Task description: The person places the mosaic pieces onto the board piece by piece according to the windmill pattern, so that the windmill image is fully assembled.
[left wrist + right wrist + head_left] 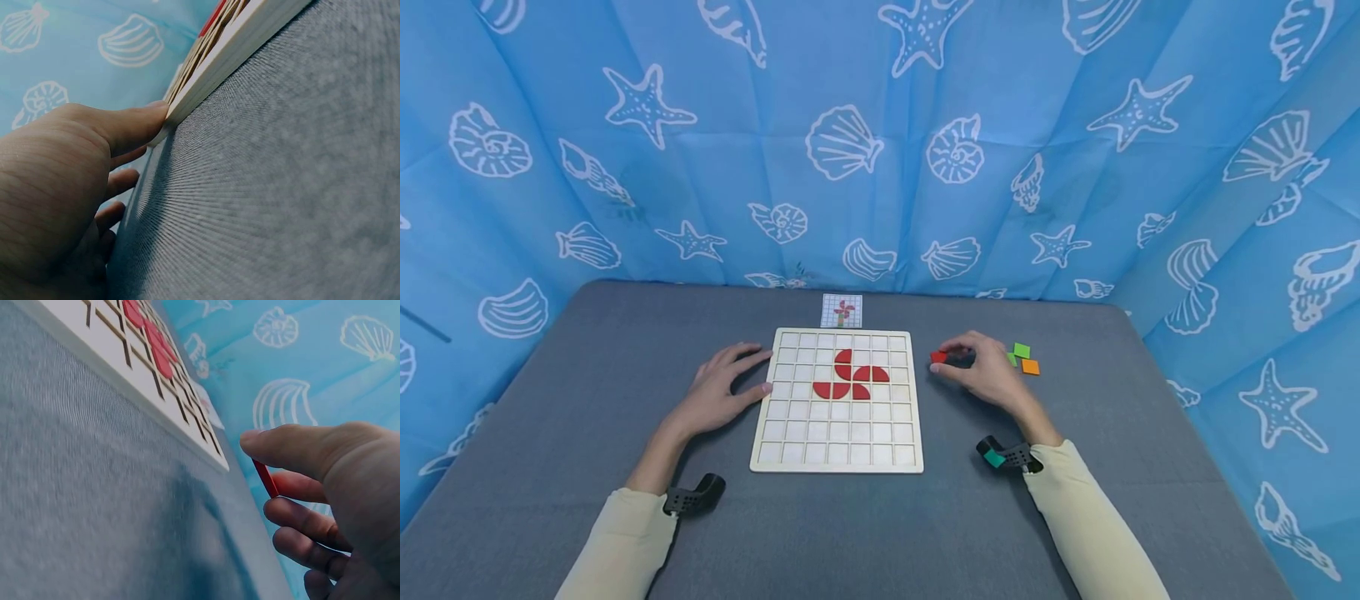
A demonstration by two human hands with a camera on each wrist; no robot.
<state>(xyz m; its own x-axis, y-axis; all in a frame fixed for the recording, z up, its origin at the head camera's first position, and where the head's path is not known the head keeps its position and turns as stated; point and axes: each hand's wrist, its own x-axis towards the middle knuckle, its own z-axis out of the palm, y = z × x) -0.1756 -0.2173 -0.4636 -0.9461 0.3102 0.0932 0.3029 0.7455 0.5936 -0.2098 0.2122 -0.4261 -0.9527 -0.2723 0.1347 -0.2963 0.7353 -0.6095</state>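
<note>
red tile [937,357] beside gridded board [838,432]

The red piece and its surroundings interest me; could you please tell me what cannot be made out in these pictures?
Red piece: full shape unclear; the right-hand grip partly covers it in the head view, and the right wrist view shows it nearly edge-on.
Green piece: partly hidden by that grip in the head view.
Picture card: fine details too small in the head view.
Board: cut off by the top edge in the left wrist view.
</note>
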